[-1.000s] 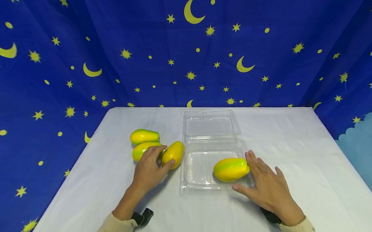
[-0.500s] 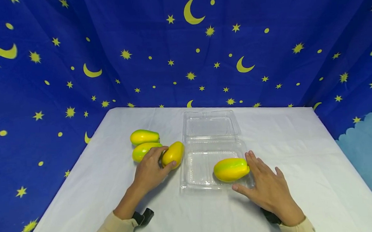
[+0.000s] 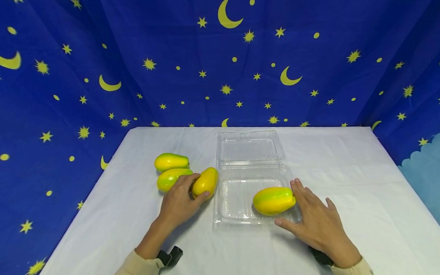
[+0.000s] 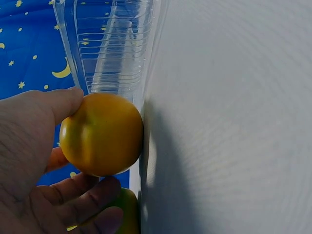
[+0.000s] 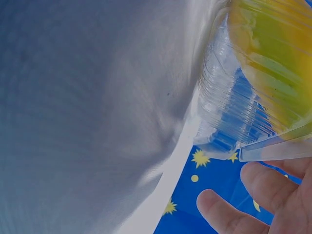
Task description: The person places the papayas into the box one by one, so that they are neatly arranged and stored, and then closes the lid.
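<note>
My left hand [image 3: 178, 201] has its thumb and fingers around a yellow papaya [image 3: 206, 183], just left of a clear plastic clamshell box [image 3: 230, 222]. In the left wrist view that papaya [image 4: 102, 134] sits between thumb and fingers, close to the white cloth. A second, yellow-green papaya [image 3: 272, 201] lies inside the box's base, at its right side. Beside it my right hand [image 3: 317, 221] rests at the box's right edge with fingers extended. In the right wrist view the fingers [image 5: 268, 187] are by the box's rim, and the papaya [image 5: 282, 63] shows through the ribbed wall.
Two more yellow-green papayas, one farther back [image 3: 170, 162] and one nearer [image 3: 170, 180], lie left of the box. The box's lid [image 3: 248, 148] is folded back flat behind its base. A white cloth [image 3: 340, 160] covers the table, and a blue star-patterned curtain [image 3: 185, 39] hangs behind.
My left fingers have shifted very slightly about the papaya. The right hand, the box and the other papayas have stayed in place.
</note>
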